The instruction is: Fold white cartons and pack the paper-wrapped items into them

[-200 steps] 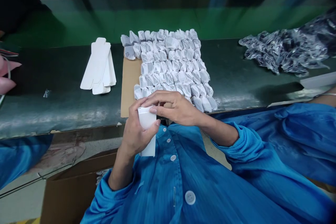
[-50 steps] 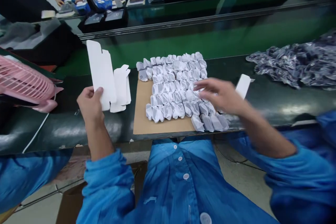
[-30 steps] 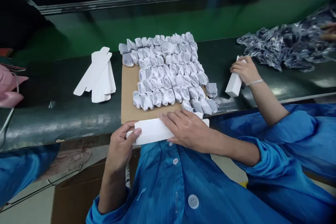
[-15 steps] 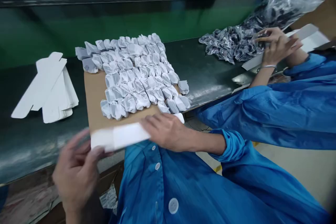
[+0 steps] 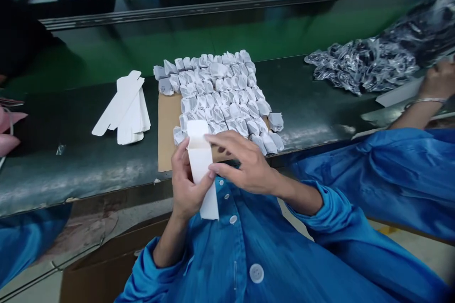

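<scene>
My left hand (image 5: 188, 182) is closed around a narrow white paperboard box (image 5: 203, 168), held tilted in front of my blue coat. The box's upper end stands open, with a flap (image 5: 197, 128) extending away from me. At its right side is my right hand (image 5: 245, 158), fingers stretched out and apart. Its index fingertip is at the base of the flap and its thumb touches the box wall. Just beyond, rows of small items wrapped in white paper (image 5: 223, 87) lie on a brown cardboard sheet (image 5: 167, 151). What is inside the wrapping is hidden.
A stack of flat white box blanks (image 5: 130, 109) lies left on the dark green bench (image 5: 71, 151). To the right is a heap of dark items in clear plastic bags (image 5: 366, 64). A co-worker's hand (image 5: 439, 83) and blue sleeve (image 5: 373, 165) are at the far right.
The white box has turned from lying sideways to pointing away from me, its open end outward. My right hand has moved from its far end to the open end. The view has swung left.
</scene>
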`<state>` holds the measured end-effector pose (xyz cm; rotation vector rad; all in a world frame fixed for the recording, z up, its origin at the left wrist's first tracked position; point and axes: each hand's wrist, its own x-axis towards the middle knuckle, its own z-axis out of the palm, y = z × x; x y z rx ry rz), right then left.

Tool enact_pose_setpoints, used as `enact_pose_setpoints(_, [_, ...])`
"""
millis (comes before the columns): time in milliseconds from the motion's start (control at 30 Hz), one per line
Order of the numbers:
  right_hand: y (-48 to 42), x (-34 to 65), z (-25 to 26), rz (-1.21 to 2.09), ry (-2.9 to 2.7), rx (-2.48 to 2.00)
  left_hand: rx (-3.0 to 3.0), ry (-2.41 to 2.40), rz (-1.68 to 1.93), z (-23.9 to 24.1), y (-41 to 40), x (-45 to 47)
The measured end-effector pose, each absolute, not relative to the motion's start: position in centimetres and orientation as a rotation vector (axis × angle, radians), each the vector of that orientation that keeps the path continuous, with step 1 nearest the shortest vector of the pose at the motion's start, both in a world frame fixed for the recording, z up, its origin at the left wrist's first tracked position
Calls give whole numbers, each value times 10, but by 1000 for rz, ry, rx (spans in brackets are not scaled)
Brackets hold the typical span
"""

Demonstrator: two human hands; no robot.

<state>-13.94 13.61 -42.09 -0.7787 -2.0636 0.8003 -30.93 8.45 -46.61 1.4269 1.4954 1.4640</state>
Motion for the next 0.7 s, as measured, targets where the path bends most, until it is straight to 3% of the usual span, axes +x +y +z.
enact_pose_setpoints(167, [150, -147, -422, 1122, -1946, -609, 1696, 1531, 1452, -467, 84, -311])
enact_pose_setpoints(267, [152, -147, -424, 1409, -1632, -698, 1716, 1521, 1403, -467, 86, -315])
enact_pose_setpoints(400, [168, -143, -417, 1515, -1289, -808, 1860, 1503, 1350, -464, 87, -319])
enact_pose_setpoints(533, [180, -143, -408, 1749, -1453, -733, 2004, 1462, 1329, -457, 88, -318])
enact_pose_setpoints(700, [171, -148, -406, 1717, -1657, -747, 2002, 1612, 1329, -464, 86, -314])
